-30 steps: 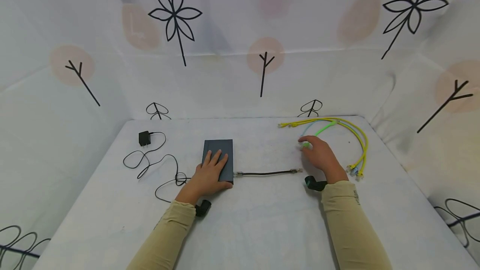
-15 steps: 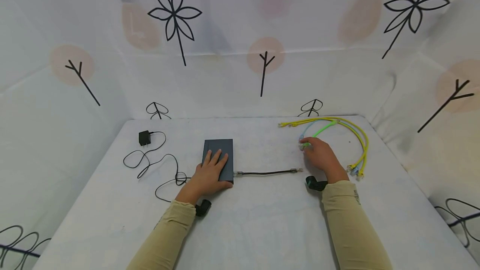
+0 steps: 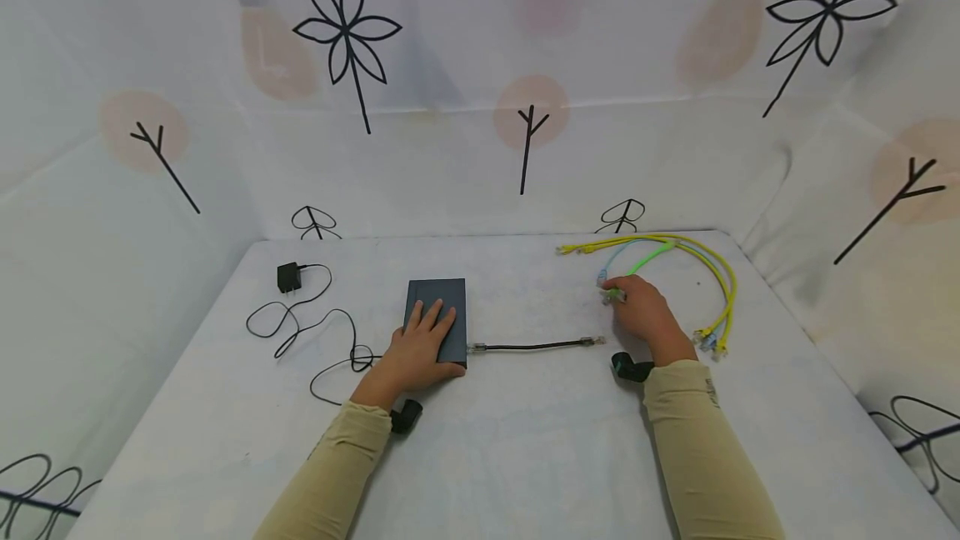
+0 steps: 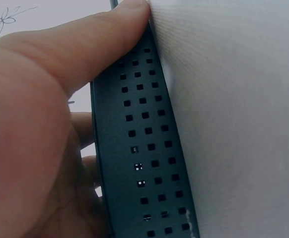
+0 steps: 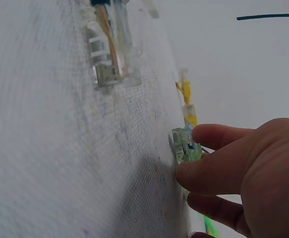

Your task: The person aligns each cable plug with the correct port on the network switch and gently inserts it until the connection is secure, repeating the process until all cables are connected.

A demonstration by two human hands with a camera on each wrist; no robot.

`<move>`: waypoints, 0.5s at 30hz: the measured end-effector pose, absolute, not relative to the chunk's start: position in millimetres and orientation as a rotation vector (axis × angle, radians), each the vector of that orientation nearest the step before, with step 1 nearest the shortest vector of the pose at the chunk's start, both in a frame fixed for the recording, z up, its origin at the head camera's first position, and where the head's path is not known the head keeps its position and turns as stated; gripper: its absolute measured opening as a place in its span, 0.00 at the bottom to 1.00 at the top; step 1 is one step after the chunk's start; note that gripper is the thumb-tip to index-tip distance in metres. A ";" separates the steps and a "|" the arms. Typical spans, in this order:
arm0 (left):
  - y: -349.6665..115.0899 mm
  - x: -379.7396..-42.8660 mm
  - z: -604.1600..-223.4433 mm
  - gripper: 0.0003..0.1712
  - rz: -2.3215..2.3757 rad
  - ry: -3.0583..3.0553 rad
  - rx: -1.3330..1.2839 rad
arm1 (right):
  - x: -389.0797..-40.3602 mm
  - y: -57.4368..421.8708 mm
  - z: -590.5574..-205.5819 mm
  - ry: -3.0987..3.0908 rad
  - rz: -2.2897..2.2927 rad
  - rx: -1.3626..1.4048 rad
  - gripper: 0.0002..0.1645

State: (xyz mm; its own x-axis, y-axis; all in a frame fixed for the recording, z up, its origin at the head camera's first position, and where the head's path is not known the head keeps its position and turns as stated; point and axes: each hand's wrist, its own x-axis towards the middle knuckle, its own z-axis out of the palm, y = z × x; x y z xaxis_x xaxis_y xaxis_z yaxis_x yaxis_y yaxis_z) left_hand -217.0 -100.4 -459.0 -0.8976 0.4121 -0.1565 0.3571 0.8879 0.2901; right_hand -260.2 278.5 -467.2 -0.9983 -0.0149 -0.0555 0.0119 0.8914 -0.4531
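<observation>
My left hand (image 3: 412, 357) rests on a dark blue-grey network switch box (image 3: 453, 294), its fingers spread over the top and the thumb along the near edge. Rows of square vent holes line the side of the box (image 4: 144, 129) in the left wrist view. At the right, my right hand (image 3: 647, 315) pinches the clear plug (image 5: 181, 145) at one end of a bright green network cable (image 3: 651, 256). A short black network cable (image 3: 532, 347) runs from the right side of the box, and its free plug lies left of my right hand.
Yellow network cables (image 3: 724, 269) curve round the back right, with a light blue cable's plug (image 3: 602, 276) just beyond my right fingertips. A black power adapter (image 3: 288, 277) lies at the back left, its thin cord looping toward the box.
My right fingers have shifted slightly right and closed on the green cable's plug, leaving the light blue plug in sight. My left hand and the box have stayed put.
</observation>
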 end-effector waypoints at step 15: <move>-101.0 -216.5 -460.3 0.55 0.380 2.852 0.594 | -262.4 278.8 -468.0 3.050 -0.548 -0.040 0.16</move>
